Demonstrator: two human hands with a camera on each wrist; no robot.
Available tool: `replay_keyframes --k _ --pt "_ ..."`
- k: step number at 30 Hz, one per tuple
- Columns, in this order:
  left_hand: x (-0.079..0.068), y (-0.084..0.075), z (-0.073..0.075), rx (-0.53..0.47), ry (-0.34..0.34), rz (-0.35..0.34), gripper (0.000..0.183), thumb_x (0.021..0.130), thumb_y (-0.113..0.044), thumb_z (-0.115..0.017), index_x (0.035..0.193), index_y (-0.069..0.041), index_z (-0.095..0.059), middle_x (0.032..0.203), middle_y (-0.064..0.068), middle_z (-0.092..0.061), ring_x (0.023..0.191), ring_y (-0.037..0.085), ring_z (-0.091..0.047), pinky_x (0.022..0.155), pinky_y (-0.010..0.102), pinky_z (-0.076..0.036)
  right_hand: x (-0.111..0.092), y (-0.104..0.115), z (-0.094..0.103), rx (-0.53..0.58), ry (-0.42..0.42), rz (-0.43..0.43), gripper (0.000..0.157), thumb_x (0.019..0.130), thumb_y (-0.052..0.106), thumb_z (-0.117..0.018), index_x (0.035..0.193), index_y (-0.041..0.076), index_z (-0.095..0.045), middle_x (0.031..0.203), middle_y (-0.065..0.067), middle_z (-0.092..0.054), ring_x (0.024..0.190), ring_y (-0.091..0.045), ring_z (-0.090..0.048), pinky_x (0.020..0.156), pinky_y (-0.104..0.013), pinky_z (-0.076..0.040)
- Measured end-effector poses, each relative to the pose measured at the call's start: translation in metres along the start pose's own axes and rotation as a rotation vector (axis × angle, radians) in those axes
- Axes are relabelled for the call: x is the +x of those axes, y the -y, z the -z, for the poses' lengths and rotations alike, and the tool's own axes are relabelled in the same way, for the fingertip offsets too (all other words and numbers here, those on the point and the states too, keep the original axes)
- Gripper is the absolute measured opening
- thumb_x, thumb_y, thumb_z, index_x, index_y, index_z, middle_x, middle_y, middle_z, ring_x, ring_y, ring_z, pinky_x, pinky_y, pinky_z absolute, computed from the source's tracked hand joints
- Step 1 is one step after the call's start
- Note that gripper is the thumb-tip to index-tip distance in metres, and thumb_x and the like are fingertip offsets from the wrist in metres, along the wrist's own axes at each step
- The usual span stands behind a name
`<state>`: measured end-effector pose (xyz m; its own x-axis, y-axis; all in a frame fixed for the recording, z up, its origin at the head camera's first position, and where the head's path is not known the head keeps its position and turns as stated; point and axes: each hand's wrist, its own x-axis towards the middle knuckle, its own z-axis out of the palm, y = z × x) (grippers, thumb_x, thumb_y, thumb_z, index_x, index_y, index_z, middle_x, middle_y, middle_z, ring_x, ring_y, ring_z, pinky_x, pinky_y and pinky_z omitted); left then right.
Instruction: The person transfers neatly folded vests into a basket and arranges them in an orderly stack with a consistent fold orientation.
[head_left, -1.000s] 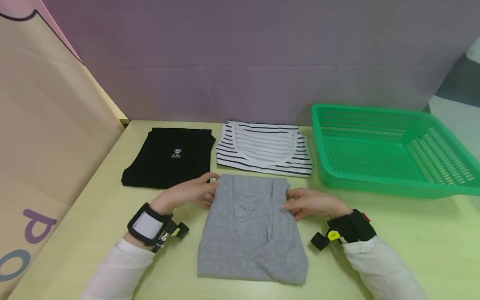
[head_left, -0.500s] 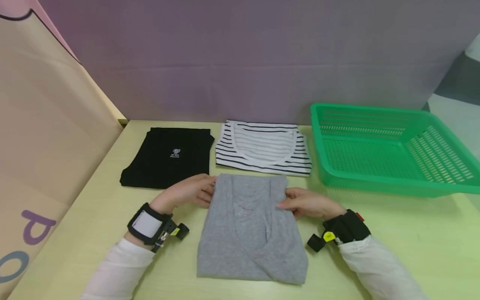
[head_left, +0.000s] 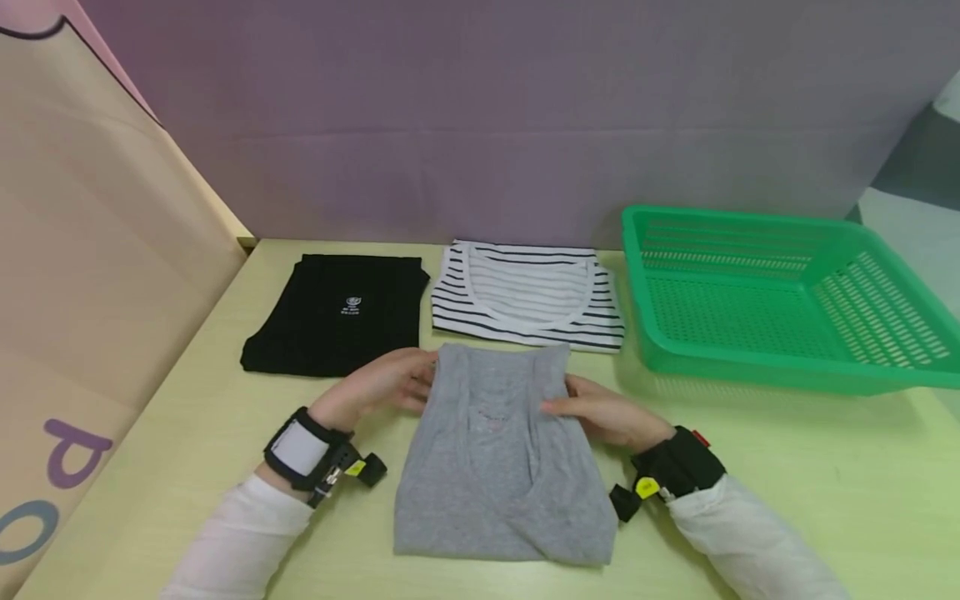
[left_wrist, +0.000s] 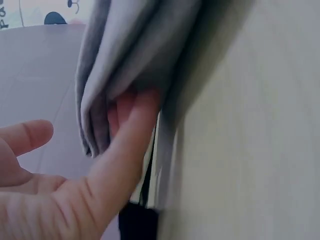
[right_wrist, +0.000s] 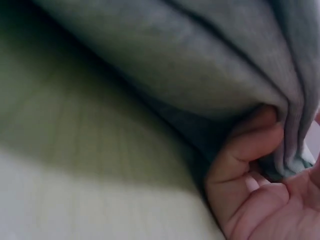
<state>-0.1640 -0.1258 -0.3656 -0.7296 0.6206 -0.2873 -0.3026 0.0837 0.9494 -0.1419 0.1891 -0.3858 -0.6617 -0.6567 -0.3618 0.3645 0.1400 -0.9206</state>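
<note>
A folded grey tank top (head_left: 495,492) lies in front of the person, its far end raised a little off the table. At its left side the left hand (head_left: 382,385) has its fingers under the fabric. In the left wrist view the thumb (left_wrist: 30,136) stands apart from the layered grey edge while the straight fingers (left_wrist: 125,142) reach beneath it. The right hand (head_left: 611,415) grips the opposite side, thumb on top and the other fingers underneath. Its curled finger (right_wrist: 230,165) shows under the folds in the right wrist view.
Behind the tank top lie a folded striped top (head_left: 528,329) and, to the left, a folded black garment (head_left: 337,325). A green plastic basket (head_left: 652,350) stands at the right on the pale table (head_left: 825,492). A grey-purple curtain (head_left: 450,150) hangs behind.
The right hand has moved left, further onto the tank top's side. The far end of the tank top has narrowed and lifted slightly. The left hand has moved only a little.
</note>
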Motion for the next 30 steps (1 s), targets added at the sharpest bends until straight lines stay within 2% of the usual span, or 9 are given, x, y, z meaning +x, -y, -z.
replay_keyframes --k 4,9,11,17,20,23,27,29,30 --pt "0.002 0.004 -0.003 -0.084 0.040 0.014 0.032 0.103 -0.020 -0.035 0.095 -0.006 -0.063 0.081 -0.002 -0.066 0.077 0.010 -0.064 0.071 0.025 -0.055 0.000 0.001 -0.002 -0.041 0.000 0.008 0.074 0.092 0.021 -0.061 0.144 -0.005 -0.016 0.133 -0.017 -0.047 0.111 -0.016 -0.055 0.092 -0.034 -0.049" --pt "0.003 0.006 -0.007 -0.057 0.038 0.048 0.029 0.102 -0.014 -0.037 0.117 0.006 -0.050 0.083 -0.006 -0.065 0.078 0.006 -0.061 0.070 0.022 -0.052 0.000 0.000 -0.005 -0.206 -0.010 0.068 0.054 0.089 0.020 -0.065 0.130 -0.008 -0.044 0.116 -0.007 -0.061 0.101 -0.013 -0.060 0.086 -0.029 -0.051" --pt "0.004 0.006 -0.009 -0.037 0.045 0.048 0.029 0.102 -0.014 -0.037 0.122 0.007 -0.045 0.084 -0.007 -0.065 0.080 0.005 -0.060 0.071 0.022 -0.050 0.000 0.000 -0.006 -0.265 -0.029 0.093 0.049 0.088 0.020 -0.066 0.126 -0.006 -0.050 0.113 -0.005 -0.063 0.100 -0.011 -0.060 0.086 -0.027 -0.051" --pt "0.003 0.006 -0.010 -0.092 0.083 0.051 0.014 0.103 -0.021 -0.036 0.102 -0.013 -0.047 0.086 -0.006 -0.060 0.080 0.006 -0.057 0.070 0.023 -0.048 0.001 -0.003 -0.006 -0.304 -0.059 0.121 0.042 0.087 0.018 -0.066 0.120 -0.005 -0.055 0.109 -0.004 -0.064 0.097 -0.010 -0.060 0.085 -0.026 -0.050" --pt "0.002 0.007 -0.009 -0.154 0.118 0.057 0.014 0.104 -0.023 -0.034 0.104 -0.014 -0.046 0.092 -0.004 -0.059 0.083 0.008 -0.057 0.069 0.024 -0.049 0.001 -0.004 -0.006 -0.306 -0.057 0.131 0.042 0.087 0.018 -0.066 0.119 -0.006 -0.055 0.109 -0.005 -0.064 0.097 -0.010 -0.060 0.085 -0.026 -0.050" --pt "0.001 0.009 -0.009 -0.187 0.164 0.057 0.022 0.104 -0.023 -0.035 0.121 -0.010 -0.040 0.103 -0.003 -0.058 0.091 0.008 -0.058 0.074 0.025 -0.051 0.001 -0.004 -0.006 -0.292 -0.058 0.135 0.043 0.087 0.018 -0.066 0.120 -0.008 -0.054 0.110 -0.006 -0.064 0.098 -0.011 -0.059 0.087 -0.025 -0.049" --pt "0.001 0.011 -0.009 -0.190 0.202 0.056 0.045 0.103 -0.019 -0.038 0.139 0.006 -0.028 0.112 -0.004 -0.059 0.102 0.007 -0.058 0.086 0.023 -0.050 0.000 -0.003 -0.007 -0.270 -0.069 0.139 0.045 0.086 0.018 -0.066 0.121 -0.009 -0.053 0.110 -0.004 -0.063 0.098 -0.010 -0.058 0.087 -0.024 -0.048" --pt "0.001 0.012 -0.010 -0.178 0.209 0.054 0.049 0.102 -0.017 -0.041 0.139 0.011 -0.027 0.112 -0.002 -0.061 0.101 0.007 -0.059 0.087 0.022 -0.050 0.000 -0.002 -0.008 -0.259 -0.071 0.142 0.045 0.086 0.018 -0.066 0.119 -0.009 -0.053 0.108 -0.002 -0.062 0.097 -0.009 -0.058 0.086 -0.024 -0.048" --pt "0.001 0.012 -0.010 -0.163 0.209 0.055 0.049 0.101 -0.017 -0.043 0.138 0.012 -0.029 0.112 -0.001 -0.062 0.097 0.006 -0.061 0.079 0.019 -0.052 -0.001 -0.002 -0.008 -0.252 -0.069 0.146 0.044 0.086 0.017 -0.066 0.118 -0.010 -0.053 0.107 -0.001 -0.062 0.096 -0.009 -0.059 0.085 -0.024 -0.048"
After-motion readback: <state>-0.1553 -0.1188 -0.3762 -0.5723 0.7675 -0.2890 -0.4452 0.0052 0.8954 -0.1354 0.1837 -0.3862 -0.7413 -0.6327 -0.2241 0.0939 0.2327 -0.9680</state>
